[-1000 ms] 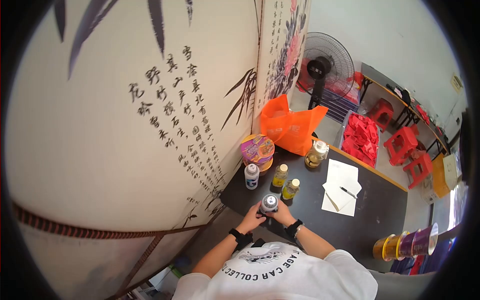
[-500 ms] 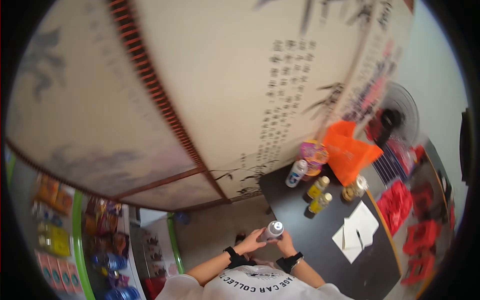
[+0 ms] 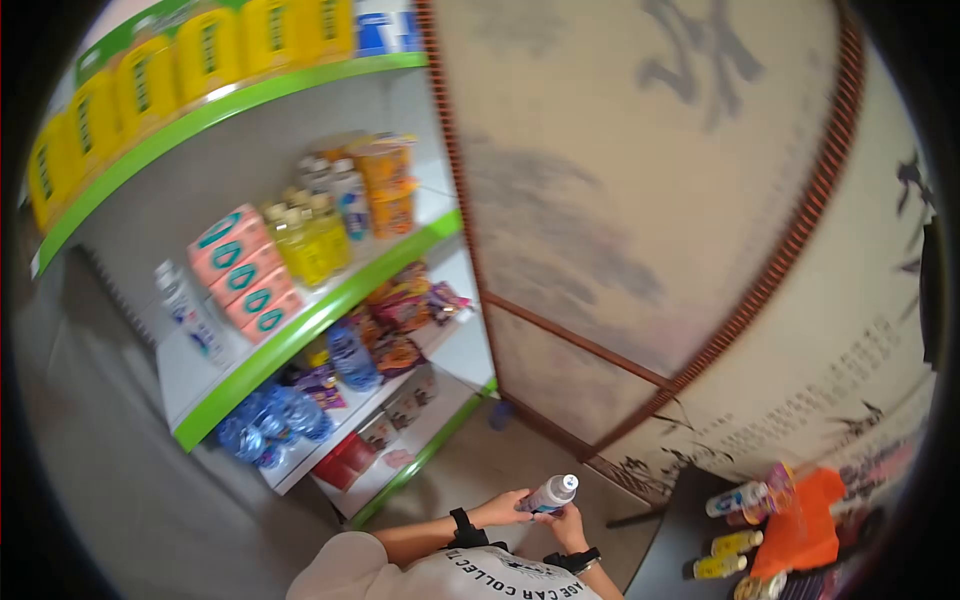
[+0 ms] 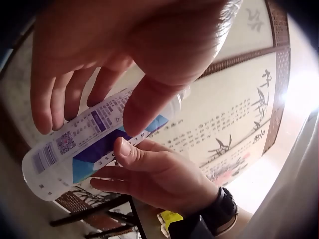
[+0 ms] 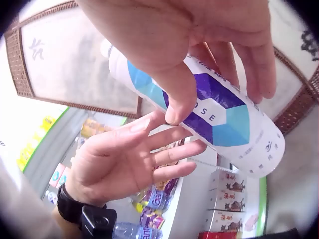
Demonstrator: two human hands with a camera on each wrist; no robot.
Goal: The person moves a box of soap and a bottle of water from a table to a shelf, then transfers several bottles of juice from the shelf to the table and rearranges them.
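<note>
A white plastic bottle [image 3: 552,493] with a purple and blue label is held in front of the shirt, tilted, its cap toward the upper right in the head view. My right hand [image 3: 570,528] grips it; in the right wrist view the thumb lies across the label [image 5: 224,117] and the fingers pass behind. My left hand [image 3: 500,509] is at the bottle's other side. Seen from the right wrist, the left palm [image 5: 122,159] faces up with loosely spread fingers close under the bottle.
Green-edged shelves [image 3: 330,320] at left carry yellow jugs [image 3: 208,50], pink tissue packs [image 3: 245,272], bottles and snacks. A folding screen [image 3: 570,200] stands behind. At lower right, the dark table [image 3: 680,530] holds an orange bag [image 3: 805,525], yellow-labelled bottles [image 3: 735,543] and another white bottle [image 3: 738,499].
The head view has swung left from the table to the shelves. Both hands have moved away from the table with the bottle, which has gone from upright to tilted.
</note>
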